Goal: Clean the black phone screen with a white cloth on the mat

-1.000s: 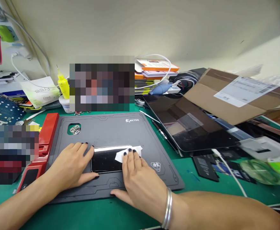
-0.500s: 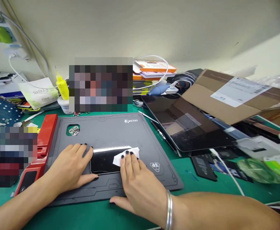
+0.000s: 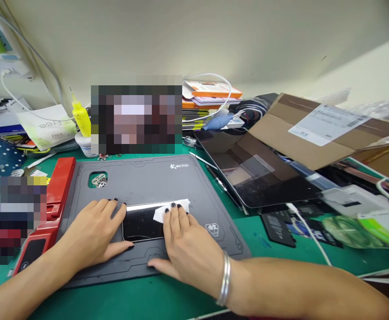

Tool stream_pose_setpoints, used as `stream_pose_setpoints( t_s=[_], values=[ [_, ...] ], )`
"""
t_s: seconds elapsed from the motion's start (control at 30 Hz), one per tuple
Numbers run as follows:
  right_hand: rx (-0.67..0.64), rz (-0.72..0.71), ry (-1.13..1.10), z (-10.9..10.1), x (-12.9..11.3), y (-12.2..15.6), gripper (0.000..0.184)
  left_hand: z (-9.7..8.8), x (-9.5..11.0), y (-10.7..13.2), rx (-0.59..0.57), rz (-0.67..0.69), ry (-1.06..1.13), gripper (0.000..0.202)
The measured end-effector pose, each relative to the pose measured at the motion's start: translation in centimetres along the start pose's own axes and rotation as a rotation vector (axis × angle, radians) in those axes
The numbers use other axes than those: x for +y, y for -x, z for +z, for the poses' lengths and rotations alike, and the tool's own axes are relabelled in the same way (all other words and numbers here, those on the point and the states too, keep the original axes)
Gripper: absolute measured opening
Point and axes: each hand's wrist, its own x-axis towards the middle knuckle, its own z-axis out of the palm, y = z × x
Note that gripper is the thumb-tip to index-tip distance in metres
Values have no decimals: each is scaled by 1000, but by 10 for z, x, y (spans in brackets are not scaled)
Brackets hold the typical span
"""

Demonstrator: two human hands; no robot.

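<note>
A smartphone [image 3: 143,226] with a black glossy screen and light edges lies flat on a dark grey work mat [image 3: 144,180]. My left hand [image 3: 96,231] holds its left end, forefinger at the far corner and thumb at the near edge. Under the fingertips of my right hand [image 3: 189,246] is a white wipe [image 3: 159,215], pressed onto the right part of the screen. Those fingers lie together and fairly straight, the thumb sticking out toward the near side. The hand and wipe hide the phone's right end.
Left of the mat stands a red tool [image 3: 59,182]. Small metal parts [image 3: 100,180] lie in the mat's cutout. A large dark screen panel [image 3: 257,173], a pen-like tool [image 3: 223,184] and an opened cardboard box [image 3: 287,120] are at the right. Behind stands a yellow bottle [image 3: 81,118].
My right hand and the wipe have slid slightly toward the phone's far edge. My left hand keeps its place on the phone. The whole view has shifted a little.
</note>
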Motion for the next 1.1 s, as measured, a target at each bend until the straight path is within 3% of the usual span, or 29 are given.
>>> stream_pose_setpoints(
  t_s=[0.47,0.7,0.9,1.1],
  values=[
    [-52,35,34,-3,3,-5,103,0,0,-1,32,18,-45,64],
    [109,2,26,-4,-7,8,107,0,0,-1,37,25,-39,64],
    [19,58,70,-1,1,-4,105,2,0,-1,44,17,-45,63],
    [67,29,59,-4,-6,8,109,2,0,-1,47,23,-41,64]
  ],
)
